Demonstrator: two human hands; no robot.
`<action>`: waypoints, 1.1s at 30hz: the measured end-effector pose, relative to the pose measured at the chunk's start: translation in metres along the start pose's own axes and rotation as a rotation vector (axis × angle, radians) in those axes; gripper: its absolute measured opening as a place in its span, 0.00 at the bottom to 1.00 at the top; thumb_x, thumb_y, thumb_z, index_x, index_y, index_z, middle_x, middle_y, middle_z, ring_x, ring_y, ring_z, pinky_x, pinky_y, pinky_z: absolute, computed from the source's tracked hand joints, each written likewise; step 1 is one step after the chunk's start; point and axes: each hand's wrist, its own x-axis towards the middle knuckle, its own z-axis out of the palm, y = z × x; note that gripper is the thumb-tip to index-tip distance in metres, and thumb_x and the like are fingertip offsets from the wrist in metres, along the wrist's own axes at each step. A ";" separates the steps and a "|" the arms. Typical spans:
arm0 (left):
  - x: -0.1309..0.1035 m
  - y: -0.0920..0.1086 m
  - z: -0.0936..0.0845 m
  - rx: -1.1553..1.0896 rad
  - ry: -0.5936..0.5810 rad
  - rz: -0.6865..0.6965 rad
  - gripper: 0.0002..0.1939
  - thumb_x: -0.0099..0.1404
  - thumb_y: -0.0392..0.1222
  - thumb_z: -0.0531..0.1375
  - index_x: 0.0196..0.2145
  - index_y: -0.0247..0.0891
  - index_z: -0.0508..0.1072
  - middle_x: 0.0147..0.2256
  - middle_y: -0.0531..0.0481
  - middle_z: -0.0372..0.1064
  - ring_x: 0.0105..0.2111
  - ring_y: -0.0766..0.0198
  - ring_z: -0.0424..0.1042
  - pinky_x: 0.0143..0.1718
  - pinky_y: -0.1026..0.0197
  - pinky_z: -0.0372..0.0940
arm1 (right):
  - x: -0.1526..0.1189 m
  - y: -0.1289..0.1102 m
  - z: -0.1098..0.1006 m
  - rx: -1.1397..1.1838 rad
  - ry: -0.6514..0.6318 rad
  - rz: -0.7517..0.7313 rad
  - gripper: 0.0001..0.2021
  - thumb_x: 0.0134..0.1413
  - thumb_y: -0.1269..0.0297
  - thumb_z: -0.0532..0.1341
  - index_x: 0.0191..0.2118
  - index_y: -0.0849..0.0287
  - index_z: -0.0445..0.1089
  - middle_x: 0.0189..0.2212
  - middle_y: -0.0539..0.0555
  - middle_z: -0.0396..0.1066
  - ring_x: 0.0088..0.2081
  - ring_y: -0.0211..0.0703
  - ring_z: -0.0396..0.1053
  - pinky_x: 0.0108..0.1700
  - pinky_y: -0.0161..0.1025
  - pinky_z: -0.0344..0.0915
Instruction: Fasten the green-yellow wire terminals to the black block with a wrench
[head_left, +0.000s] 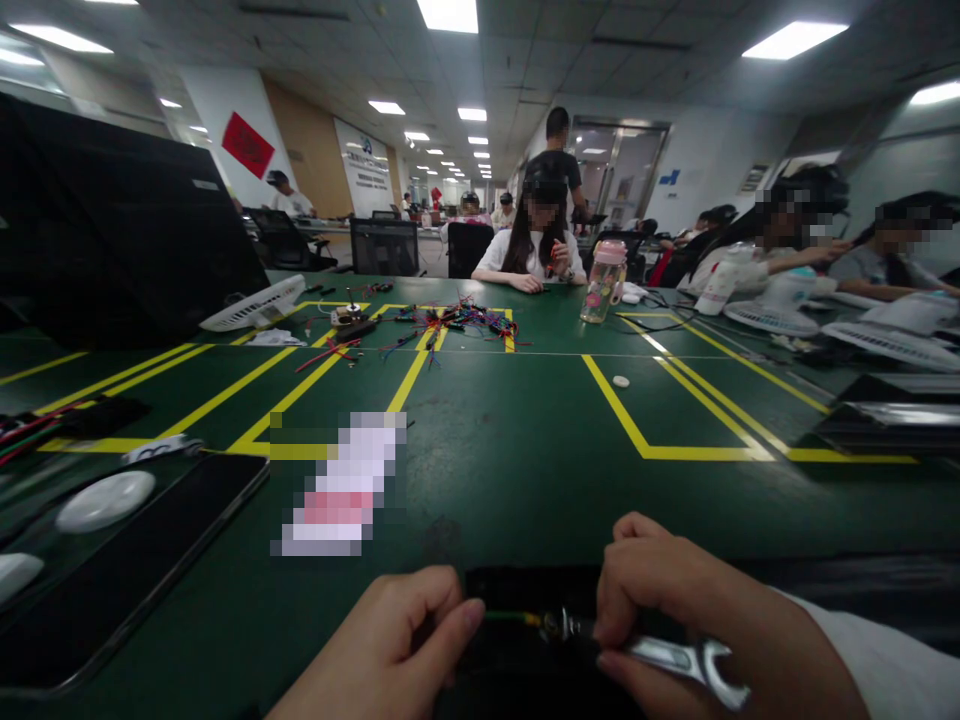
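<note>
At the lower right, my right hand (660, 590) is closed around the middle of a silver wrench (667, 655). One open jaw of the wrench points right, and its other end meets a small metal fitting (551, 625). A thin green and yellow wire (514, 617) runs left from the fitting. My left hand (405, 635) pinches the wire's left end between thumb and forefinger. Both hands are over a black object (517, 580) at the table's near edge; its kind is unclear.
A phone (150, 560) and a white oval object (106, 500) lie at left, near a blurred-out paper (345, 490). Loose wires (465, 318) are heaped farther back on the green table (510, 430). A bottle (604, 285) stands before a seated person (532, 240).
</note>
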 end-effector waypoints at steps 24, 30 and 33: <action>0.005 -0.009 -0.003 0.047 -0.023 0.055 0.18 0.67 0.55 0.53 0.26 0.39 0.65 0.15 0.60 0.59 0.12 0.71 0.59 0.10 0.71 0.49 | 0.008 -0.004 -0.018 0.104 0.017 0.144 0.05 0.59 0.62 0.59 0.35 0.54 0.72 0.29 0.48 0.71 0.32 0.42 0.70 0.34 0.38 0.63; 0.004 -0.009 -0.002 0.069 0.012 0.098 0.18 0.66 0.54 0.53 0.26 0.39 0.66 0.16 0.59 0.60 0.13 0.71 0.58 0.11 0.71 0.50 | 0.010 0.000 -0.006 -0.023 -0.020 0.086 0.05 0.60 0.64 0.59 0.34 0.56 0.70 0.30 0.50 0.69 0.34 0.44 0.68 0.35 0.38 0.63; 0.004 -0.009 -0.002 0.089 0.010 0.107 0.18 0.67 0.54 0.53 0.26 0.38 0.66 0.16 0.59 0.60 0.13 0.71 0.58 0.10 0.71 0.49 | 0.011 0.001 -0.003 0.000 -0.027 0.062 0.03 0.59 0.66 0.59 0.34 0.56 0.70 0.30 0.50 0.69 0.33 0.43 0.68 0.34 0.37 0.63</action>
